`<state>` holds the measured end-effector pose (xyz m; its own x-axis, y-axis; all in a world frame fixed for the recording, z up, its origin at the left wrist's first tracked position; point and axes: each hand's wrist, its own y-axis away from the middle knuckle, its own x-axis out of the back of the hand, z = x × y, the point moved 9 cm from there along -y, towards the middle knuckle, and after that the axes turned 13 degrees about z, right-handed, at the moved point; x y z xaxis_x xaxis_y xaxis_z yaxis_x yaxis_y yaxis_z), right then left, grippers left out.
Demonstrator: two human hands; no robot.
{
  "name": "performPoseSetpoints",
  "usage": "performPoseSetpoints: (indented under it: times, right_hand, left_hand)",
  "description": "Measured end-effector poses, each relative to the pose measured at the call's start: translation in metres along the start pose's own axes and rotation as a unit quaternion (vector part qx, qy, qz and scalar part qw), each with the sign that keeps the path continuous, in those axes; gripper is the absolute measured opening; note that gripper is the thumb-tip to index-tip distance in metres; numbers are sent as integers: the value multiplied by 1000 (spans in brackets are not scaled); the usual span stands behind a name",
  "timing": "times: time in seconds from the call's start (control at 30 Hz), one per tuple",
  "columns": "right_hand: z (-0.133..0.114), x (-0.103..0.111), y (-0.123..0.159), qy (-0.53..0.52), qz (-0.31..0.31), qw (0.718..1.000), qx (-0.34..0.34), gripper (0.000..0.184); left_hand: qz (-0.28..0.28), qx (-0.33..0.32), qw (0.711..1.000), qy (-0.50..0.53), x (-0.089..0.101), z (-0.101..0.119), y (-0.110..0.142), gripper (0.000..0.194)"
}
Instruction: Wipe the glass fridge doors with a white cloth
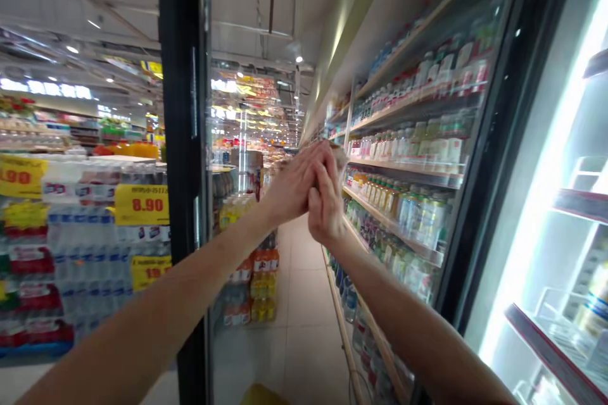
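Note:
My left hand (297,185) and my right hand (327,199) meet at arm's length against the glass door (304,304) of a fridge. The left fingers lie pressed together, pointing up and right, and the right fingers overlap them. A pale, brownish-white cloth (339,154) shows at the edge of the fingers, pressed flat on the glass; most of it is hidden beneath both hands. The door stands open, its black frame (184,107) upright to the left of my hands.
To the right are lit fridge shelves (560,354). Through the glass show shelves of bottles (408,139) along an aisle floor (301,266). At left stand stacked bottle packs (90,266) with yellow price signs (141,204). Something yellow (261,395) shows at the bottom edge.

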<state>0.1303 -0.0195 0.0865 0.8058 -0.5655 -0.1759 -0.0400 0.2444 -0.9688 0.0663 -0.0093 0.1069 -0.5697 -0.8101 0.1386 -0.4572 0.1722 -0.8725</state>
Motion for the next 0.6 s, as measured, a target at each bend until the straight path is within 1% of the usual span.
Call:
performPoseSetpoints:
  times: [0.07, 0.1, 0.17, 0.2, 0.23, 0.27, 0.3, 0.33, 0.37, 0.4, 0.43, 0.47, 0.5, 0.53, 0.57, 0.6]
  right_hand:
    - [-15, -17, 8, 33, -10, 999, -15, 50]
    - [-20, -25, 10, 66, -26, 997, -7, 49]
    - [-24, -36, 12, 140, -61, 988, 33, 45]
    - [-23, -37, 12, 170, -77, 980, 60, 42]
    - [-17, -34, 13, 194, -89, 973, 86, 40]
    - [-7, -25, 13, 213, -95, 967, 105, 39]
    - [10, -10, 14, 231, -95, 962, 111, 39]
    - [32, 11, 14, 250, -88, 958, 107, 39]
    - [60, 38, 13, 276, -68, 955, 79, 40]
    - [91, 70, 12, 303, -34, 952, 35, 40]
    - [119, 103, 12, 322, 17, 947, -10, 42]
    - [143, 135, 14, 334, 81, 937, -62, 43]
    - [156, 159, 19, 343, 143, 923, -101, 46]
    - [160, 169, 24, 348, 174, 913, -122, 50]
    - [153, 166, 30, 344, 185, 912, -130, 52]
    - [137, 151, 37, 332, 172, 919, -127, 54]
  left_hand:
    - [11, 6, 1000, 19, 20, -4, 20, 68]
    - [19, 24, 999, 12, 32, -10, 31, 72]
    - [57, 90, 994, -29, 56, -30, 49, 67]
    - [66, 113, 990, -53, 64, -37, 56, 64]
    - [67, 127, 987, -76, 67, -41, 60, 62]
    - [63, 128, 985, -98, 67, -42, 62, 61]
    - [60, 121, 984, -118, 65, -41, 62, 61]
    - [59, 113, 982, -137, 62, -39, 61, 60]
    - [61, 107, 980, -154, 59, -37, 59, 59]
    - [65, 106, 978, -165, 56, -35, 58, 59]
    - [69, 109, 977, -169, 54, -33, 57, 58]
    - [73, 116, 976, -167, 52, -32, 57, 57]
    - [75, 128, 976, -162, 50, -31, 57, 58]
    - [78, 143, 974, -156, 48, -29, 58, 58]
    - [84, 158, 972, -151, 48, -28, 59, 59]
    - [90, 170, 970, -149, 48, -27, 61, 59]
